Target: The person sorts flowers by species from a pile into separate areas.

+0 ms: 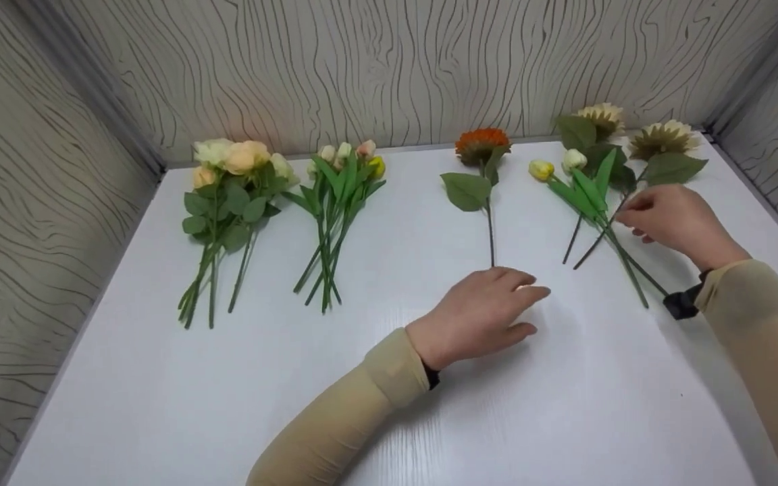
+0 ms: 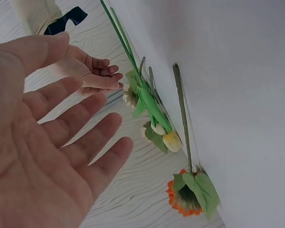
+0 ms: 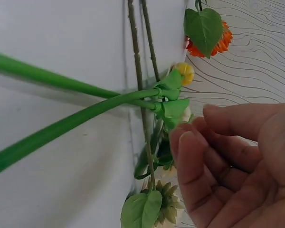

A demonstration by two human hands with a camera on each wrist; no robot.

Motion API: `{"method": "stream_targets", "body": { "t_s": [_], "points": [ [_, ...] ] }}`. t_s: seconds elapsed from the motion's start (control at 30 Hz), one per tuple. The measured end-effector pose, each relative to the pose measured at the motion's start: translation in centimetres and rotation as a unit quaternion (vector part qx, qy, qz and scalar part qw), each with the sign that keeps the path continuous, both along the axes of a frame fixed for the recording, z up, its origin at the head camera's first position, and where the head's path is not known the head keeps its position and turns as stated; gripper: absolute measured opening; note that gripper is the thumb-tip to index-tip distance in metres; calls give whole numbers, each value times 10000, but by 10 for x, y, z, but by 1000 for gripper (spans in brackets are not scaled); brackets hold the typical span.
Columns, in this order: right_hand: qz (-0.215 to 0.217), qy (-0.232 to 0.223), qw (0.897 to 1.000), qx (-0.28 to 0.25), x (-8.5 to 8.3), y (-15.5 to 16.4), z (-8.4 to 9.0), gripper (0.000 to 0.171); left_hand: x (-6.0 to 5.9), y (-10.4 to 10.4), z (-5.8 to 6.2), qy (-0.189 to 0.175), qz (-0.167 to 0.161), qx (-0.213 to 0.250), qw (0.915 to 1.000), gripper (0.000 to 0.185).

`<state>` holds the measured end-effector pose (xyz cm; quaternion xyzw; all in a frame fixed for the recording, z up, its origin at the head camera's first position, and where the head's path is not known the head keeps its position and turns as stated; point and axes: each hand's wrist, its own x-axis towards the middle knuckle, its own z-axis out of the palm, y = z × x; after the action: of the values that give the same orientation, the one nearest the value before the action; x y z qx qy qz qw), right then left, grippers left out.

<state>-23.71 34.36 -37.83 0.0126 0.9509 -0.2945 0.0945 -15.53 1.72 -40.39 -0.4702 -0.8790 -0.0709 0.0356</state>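
My left hand point(image 1: 480, 314) hovers over the table's middle, fingers spread and holding nothing, near the lower stem end of the orange sunflower-like flower point(image 1: 482, 146). To the right, my right hand point(image 1: 672, 219) is beside two tulips, a yellow tulip point(image 1: 541, 170) and a white tulip point(image 1: 574, 160), whose green stems cross. Its fingers are loosely bent, with a gap between thumb and fingertips and nothing between them in the right wrist view. Beneath the tulips lie two cream sunflower-like flowers, one cream flower point(image 1: 662, 140) beyond the right hand and another cream flower point(image 1: 602, 120) at the back.
A bunch of peach and white roses point(image 1: 244, 158) lies at the left of the white table point(image 1: 159, 405). Next to it is a bunch of tulips point(image 1: 338, 182) in pink, white and yellow. A wood-patterned panel point(image 1: 389, 67) stands along the back edge, with side panels left and right.
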Motion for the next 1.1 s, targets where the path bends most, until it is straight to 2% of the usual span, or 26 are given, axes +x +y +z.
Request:
{"method": "stream_targets", "body": {
  "t_s": [0.1, 0.2, 0.5, 0.77, 0.87, 0.97, 1.03, 1.1],
  "points": [
    [111, -409, 9990, 163, 11, 0, -9, 48, 4, 8, -4, 168, -187, -151, 9996, 48],
    [66, -520, 9982, 285, 22, -2, -16, 45, 6, 10, -8, 218, -291, -166, 9992, 47],
    [170, -64, 9975, 681, 38, -1, -24, 29, 3, 8, -8, -14, -297, -87, 9995, 45],
    [125, 217, 9979, 596, 41, -4, -19, 24, 0, 5, -5, -157, -165, -6, 9997, 41],
    [55, 364, 9978, 547, 42, -4, -13, 26, -3, 2, -2, -268, -12, 205, 9994, 39],
    [-20, 339, 9988, 351, 42, -9, -7, 31, -9, -4, 3, -562, 215, 640, 9961, 34],
    [-21, 285, 9996, 73, 40, -17, -3, 37, -14, -11, 7, -878, 445, 1092, 9891, 31],
    [-2, 194, 9990, -402, 38, -30, 0, 44, -21, -18, 10, -1264, 742, 1650, 9753, 28]
  ]
}}
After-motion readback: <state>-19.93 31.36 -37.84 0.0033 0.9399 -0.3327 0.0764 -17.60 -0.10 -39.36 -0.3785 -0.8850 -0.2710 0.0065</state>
